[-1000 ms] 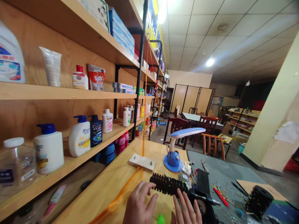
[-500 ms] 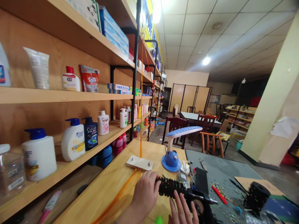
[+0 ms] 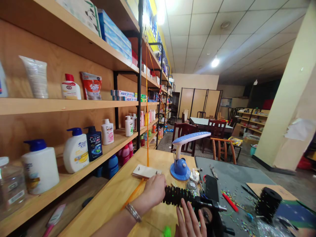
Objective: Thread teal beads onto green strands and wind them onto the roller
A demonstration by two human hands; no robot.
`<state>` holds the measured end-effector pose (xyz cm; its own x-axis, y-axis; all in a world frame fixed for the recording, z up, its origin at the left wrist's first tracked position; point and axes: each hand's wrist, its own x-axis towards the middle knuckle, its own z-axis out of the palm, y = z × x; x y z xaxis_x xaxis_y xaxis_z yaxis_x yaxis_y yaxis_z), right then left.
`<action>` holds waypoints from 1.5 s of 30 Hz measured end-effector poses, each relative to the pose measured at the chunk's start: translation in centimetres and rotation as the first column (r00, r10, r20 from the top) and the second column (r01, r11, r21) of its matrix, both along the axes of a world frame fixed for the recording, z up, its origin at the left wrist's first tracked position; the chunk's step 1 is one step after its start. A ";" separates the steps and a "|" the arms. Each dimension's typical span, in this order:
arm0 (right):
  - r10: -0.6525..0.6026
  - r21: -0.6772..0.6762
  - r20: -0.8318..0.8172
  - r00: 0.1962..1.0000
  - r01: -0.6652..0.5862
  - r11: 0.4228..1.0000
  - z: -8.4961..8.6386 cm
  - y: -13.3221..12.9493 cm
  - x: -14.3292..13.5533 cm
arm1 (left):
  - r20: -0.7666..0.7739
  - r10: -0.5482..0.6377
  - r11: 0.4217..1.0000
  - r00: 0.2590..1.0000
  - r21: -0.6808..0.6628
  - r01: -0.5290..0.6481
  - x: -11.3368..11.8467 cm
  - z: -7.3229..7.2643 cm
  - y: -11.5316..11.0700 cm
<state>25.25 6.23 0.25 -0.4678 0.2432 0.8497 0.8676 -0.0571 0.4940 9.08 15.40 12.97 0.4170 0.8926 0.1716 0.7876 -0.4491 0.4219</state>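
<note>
My left hand (image 3: 155, 189), with a bracelet at the wrist, is closed at the left end of a black ridged roll (image 3: 178, 195) dotted with tiny coloured bits; what its curled fingers hold is hidden. My right hand (image 3: 190, 219) lies with its fingers spread against the near side of the roll. The roll sits on a black device with a metal shaft (image 3: 219, 207). Orange threads (image 3: 134, 195) run from a pale block with two screws (image 3: 146, 171) down behind my left forearm.
A blue lamp (image 3: 180, 169) stands behind the roll. Scattered beads, a red tool (image 3: 230, 201) and a second black roll (image 3: 269, 201) lie on the grey mat (image 3: 227, 168). Shelves of bottles (image 3: 76, 151) line the left side. Something green (image 3: 167, 231) is at the near edge.
My left hand has turned and its fingers have curled in, with more forearm and the bracelet now showing. My right hand has shifted slightly left and down. The view has moved a little.
</note>
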 end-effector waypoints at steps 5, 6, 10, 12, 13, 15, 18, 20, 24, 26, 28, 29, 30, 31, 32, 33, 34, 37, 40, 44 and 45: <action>0.059 0.014 -0.207 0.977 -0.057 0.998 -1.1 0.3 -0.9 | 0.016 -0.070 0.995 0.997 -0.074 0.071 -0.3 0.1 1.9; 0.067 0.026 -0.256 0.964 -0.062 0.998 -1.4 0.4 -1.2 | 0.025 -0.075 0.993 0.997 -0.086 0.077 -0.4 0.1 2.1; 0.075 0.028 -0.324 0.943 -0.070 0.997 -2.1 0.7 -1.6 | 0.050 -0.080 0.989 0.996 -0.117 0.086 -0.3 0.4 2.5; 0.073 0.017 -0.317 0.946 -0.072 0.997 -2.1 0.6 -1.6 | 0.050 -0.075 0.992 0.996 -0.100 0.080 -0.3 0.7 2.2; 0.073 0.012 -0.313 0.947 -0.073 0.997 -2.1 0.6 -1.5 | 0.044 -0.073 0.994 0.996 -0.084 0.076 -0.4 0.9 2.0; 0.076 0.001 -0.310 0.948 -0.080 0.997 -2.0 0.4 -1.4 | 0.021 -0.075 0.996 0.997 -0.054 0.076 -0.5 1.2 1.5; 0.081 -0.019 -0.305 0.949 -0.091 0.996 -1.8 0.3 -1.3 | -0.042 -0.085 0.995 0.995 -0.056 0.083 -0.7 1.5 0.8; 0.089 -0.032 -0.307 0.948 -0.103 0.994 -1.7 0.2 -1.3 | -0.101 -0.086 0.993 0.991 -0.087 0.077 -0.7 1.7 0.5; 0.100 -0.043 -0.322 0.941 -0.120 0.992 -1.6 0.1 -1.3 | -0.228 -0.078 0.985 0.971 -0.167 0.040 -0.1 2.6 0.4; 0.106 -0.047 -0.320 0.941 -0.128 0.991 -1.5 0.0 -1.3 | -0.274 -0.092 0.978 0.957 -0.204 0.036 0.2 3.5 0.3; 0.099 -0.041 -0.315 0.944 -0.118 0.992 -1.6 0.1 -1.4 | -0.309 -0.124 0.968 0.943 -0.248 0.046 0.5 4.4 0.3; 0.093 -0.035 -0.314 0.945 -0.109 0.993 -1.6 0.1 -1.5 | -0.323 -0.142 0.961 0.936 -0.271 0.052 0.5 4.7 0.3; 0.087 -0.030 -0.314 0.945 -0.101 0.994 -1.7 0.2 -1.6 | -0.334 -0.157 0.955 0.929 -0.291 0.057 0.6 5.0 0.4; 0.083 -0.025 -0.317 0.945 -0.096 0.995 -1.8 0.2 -1.6 | -0.341 -0.171 0.949 0.924 -0.310 0.061 0.6 5.2 0.5; 0.082 -0.022 -0.321 0.944 -0.094 0.995 -1.9 0.3 -1.7 | -0.343 -0.182 0.944 0.922 -0.325 0.065 0.6 5.3 0.7; 0.083 -0.021 -0.326 0.942 -0.095 0.995 -2.0 0.4 -1.7 | -0.340 -0.190 0.939 0.921 -0.338 0.069 0.6 5.3 0.9; 0.086 -0.019 -0.330 0.940 -0.098 0.995 -2.1 0.5 -1.7 | -0.333 -0.197 0.934 0.922 -0.350 0.073 0.5 5.3 1.2; 0.101 -0.007 -0.352 0.931 -0.110 0.994 -2.4 0.7 -1.8 | -0.297 -0.201 0.921 0.934 -0.382 0.077 0.2 4.8 2.0; 0.127 0.008 -0.396 0.909 -0.134 0.991 -2.5 0.7 -2.0 | -0.245 -0.189 0.910 0.951 -0.408 0.076 -0.2 4.4 2.6; 0.150 0.019 -0.435 0.888 -0.157 0.987 -1.9 0.7 -2.5 | -0.135 -0.181 0.887 0.974 -0.449 0.103 -0.4 3.9 3.0; 0.155 0.019 -0.438 0.886 -0.163 0.986 -1.6 0.6 -2.7 | -0.100 -0.179 0.881 0.979 -0.459 0.114 -0.4 3.8 3.0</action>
<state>22.56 6.88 -1.40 -0.0845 0.2142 0.9731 0.9925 0.1049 0.0631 8.68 18.45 16.75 0.5395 0.7867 -0.3002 0.7913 -0.3518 0.5001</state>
